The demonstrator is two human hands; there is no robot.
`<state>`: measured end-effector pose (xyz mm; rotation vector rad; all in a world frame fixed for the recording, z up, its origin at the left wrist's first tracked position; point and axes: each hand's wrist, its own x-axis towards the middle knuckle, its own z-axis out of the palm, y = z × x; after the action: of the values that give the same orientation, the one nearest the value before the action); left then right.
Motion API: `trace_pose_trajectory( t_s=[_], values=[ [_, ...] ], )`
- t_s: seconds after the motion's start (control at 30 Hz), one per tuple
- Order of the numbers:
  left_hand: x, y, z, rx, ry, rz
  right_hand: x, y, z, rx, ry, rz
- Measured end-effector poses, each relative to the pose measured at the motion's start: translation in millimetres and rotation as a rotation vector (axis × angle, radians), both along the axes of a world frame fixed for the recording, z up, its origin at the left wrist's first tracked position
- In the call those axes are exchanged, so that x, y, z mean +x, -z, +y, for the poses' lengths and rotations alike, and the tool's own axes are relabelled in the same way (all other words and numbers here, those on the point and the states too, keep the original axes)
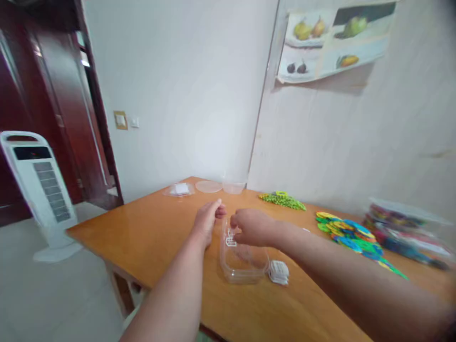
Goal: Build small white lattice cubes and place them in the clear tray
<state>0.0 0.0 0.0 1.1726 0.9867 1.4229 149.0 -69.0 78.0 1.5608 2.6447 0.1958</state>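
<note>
- The right hand is over the clear box, fingers bent; from here I can't tell whether they pinch anything.
- The left hand is near the box's far left corner, fingers curled, its grip just as unclear.
- White lattice pieces show within the box's outline, close to the right hand.
- A white stack sits beside the box's near right corner on the wooden desk.
- Farther right lie a green pile and colourful discs.
</note>
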Motion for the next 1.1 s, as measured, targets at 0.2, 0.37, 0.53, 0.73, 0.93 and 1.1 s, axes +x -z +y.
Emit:
trace_pose_trajectory(
  t_s=[0.2,0.37,0.53,0.73,0.93,1.1],
  values=[
    [-19,7.6,5,-0.023,0.014,-0.004,-40,18,1,-0.103,0.054,-0.132],
    [-13,5.8,3,-0.027,0.036,0.009,-37,19,2,-0.112,0.067,-0.121],
    [-12,4.9,1,-0.026,0.038,0.017,-38,21,2,-0.118,0.074,-0.118],
    [-13,4.3,0,-0.036,0.048,0.023,-33,18,4,-0.102,0.055,-0.100],
    [-11,4.1,0,-0.037,0.041,0.041,-11,4,2,-0.010,0.099,0.070],
    [-10,4.7,0,-0.043,0.025,0.046,19,-15,-24,0.051,0.124,0.235]
  ],
)
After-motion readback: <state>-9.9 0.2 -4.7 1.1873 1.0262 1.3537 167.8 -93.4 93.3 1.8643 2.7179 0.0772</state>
